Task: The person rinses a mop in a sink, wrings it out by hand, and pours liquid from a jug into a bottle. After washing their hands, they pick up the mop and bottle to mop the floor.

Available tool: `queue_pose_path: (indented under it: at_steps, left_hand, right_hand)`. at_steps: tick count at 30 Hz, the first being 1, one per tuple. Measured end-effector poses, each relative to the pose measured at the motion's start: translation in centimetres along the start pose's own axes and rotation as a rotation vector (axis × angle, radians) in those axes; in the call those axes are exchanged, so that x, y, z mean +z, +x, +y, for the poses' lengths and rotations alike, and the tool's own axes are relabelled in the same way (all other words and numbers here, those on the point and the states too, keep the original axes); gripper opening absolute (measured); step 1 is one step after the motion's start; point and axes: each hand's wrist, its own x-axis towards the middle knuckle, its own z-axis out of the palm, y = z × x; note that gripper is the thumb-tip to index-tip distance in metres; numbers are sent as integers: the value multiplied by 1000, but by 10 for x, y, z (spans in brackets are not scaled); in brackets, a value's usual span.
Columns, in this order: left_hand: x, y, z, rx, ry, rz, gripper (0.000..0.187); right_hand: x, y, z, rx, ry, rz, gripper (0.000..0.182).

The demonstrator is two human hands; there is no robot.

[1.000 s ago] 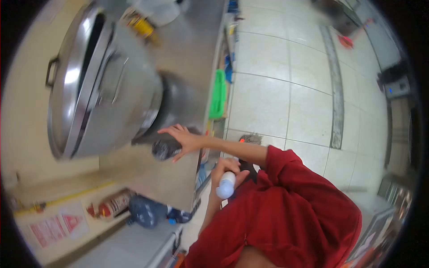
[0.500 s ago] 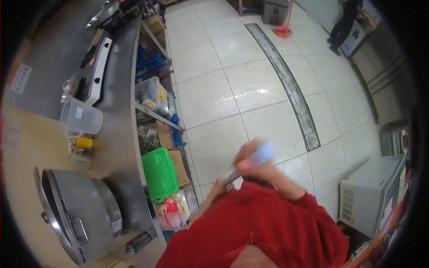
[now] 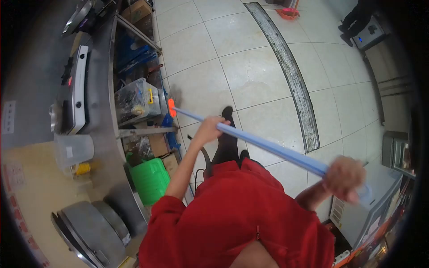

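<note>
A long light-blue pole (image 3: 272, 145) with an orange end piece (image 3: 171, 108) slants across the front of my body. The orange end is low, near the floor beside the shelf; whether it is a mop or a broom head I cannot make out. My left hand (image 3: 210, 130) wraps round the pole's middle-left part. Near the upper right end, my right hand (image 3: 344, 178) is closed round it, slightly blurred. The pole's rounded tip pokes out past that hand. Under the pole my black shoe (image 3: 227, 113) stands on the tiles.
A steel counter (image 3: 100, 89) on the left carries a gas stove (image 3: 80, 89), a plastic jug (image 3: 76, 147) and a large pot (image 3: 94, 232). Below are a clear bin (image 3: 138, 100) and green crate (image 3: 149, 181). A drain grate (image 3: 286, 71) crosses the floor; a person (image 3: 357, 20) stands far right.
My hands have spread wide apart along the pole, the right moving right and the left up. The pole now lies across my view with its orange end at the left.
</note>
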Motion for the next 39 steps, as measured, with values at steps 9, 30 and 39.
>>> queue_pose_path:
  at_steps: [9,30,39]
  left_hand:
    - [7,283,-336,-25,332,193,16]
    - [85,665,-202,274,-257,-1,22]
    - [17,580,-368,-27,-219,308,9]
  right_hand:
    - [-156,36,359,492,-670,116,12]
    - [-368,281,352,169,-945,769,32]
    - [-428,239,452,609,-621,721,41]
